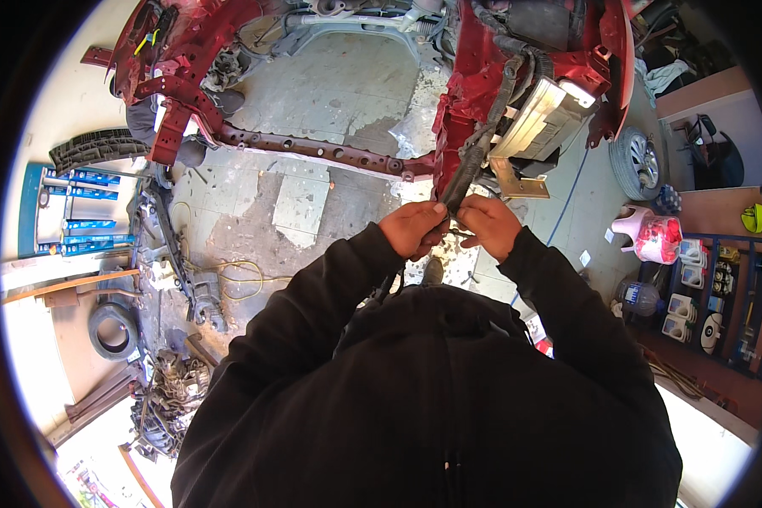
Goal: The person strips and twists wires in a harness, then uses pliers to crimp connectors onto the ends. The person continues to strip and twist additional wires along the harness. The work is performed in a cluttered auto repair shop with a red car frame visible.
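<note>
Head view, looking down: the left hand (412,229) is clenched around the lower end of a black wrapped cable bundle (479,140), which runs up and away to the red stripped car body (470,80). The right hand (489,225), just beside the left, pinches something small at the bundle's end; that part is hidden between the fingers. Black sleeves (330,279) cover both forearms. A silver metal box (540,123) sits right of the bundle.

Bare floor (330,93) lies open left of the red frame (470,93)
</note>
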`<state>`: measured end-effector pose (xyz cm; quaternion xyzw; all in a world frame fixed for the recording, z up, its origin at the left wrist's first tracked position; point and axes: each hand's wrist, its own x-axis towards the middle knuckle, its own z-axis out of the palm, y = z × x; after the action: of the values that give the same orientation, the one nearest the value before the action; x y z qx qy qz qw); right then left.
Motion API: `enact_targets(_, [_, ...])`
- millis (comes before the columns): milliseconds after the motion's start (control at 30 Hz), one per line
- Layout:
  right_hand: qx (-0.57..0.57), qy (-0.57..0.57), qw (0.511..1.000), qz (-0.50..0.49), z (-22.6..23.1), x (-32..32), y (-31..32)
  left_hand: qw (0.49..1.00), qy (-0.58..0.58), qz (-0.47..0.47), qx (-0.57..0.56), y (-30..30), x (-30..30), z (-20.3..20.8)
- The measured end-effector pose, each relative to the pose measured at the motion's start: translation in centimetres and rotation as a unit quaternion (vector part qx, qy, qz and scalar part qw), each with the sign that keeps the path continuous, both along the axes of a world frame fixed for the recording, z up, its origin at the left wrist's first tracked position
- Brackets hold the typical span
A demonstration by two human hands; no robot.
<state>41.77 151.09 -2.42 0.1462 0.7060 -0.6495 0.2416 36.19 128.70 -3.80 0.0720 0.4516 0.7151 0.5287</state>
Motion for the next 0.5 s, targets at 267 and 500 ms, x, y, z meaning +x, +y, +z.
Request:
enact_targets(267, [-0.1, 0.059, 0.986, 0.123, -0.4, -2.9, 1.4, 0.999, 0.015, 0.012, 0.028, -0.2, 0.1, 0.0])
enact_targets(500, [-0.077, 0.093, 0.987, 0.106, 0.5, -3.0, 1.1, 0.998, -0.001, 0.003, 0.062, -3.0, -0.7, -0.7])
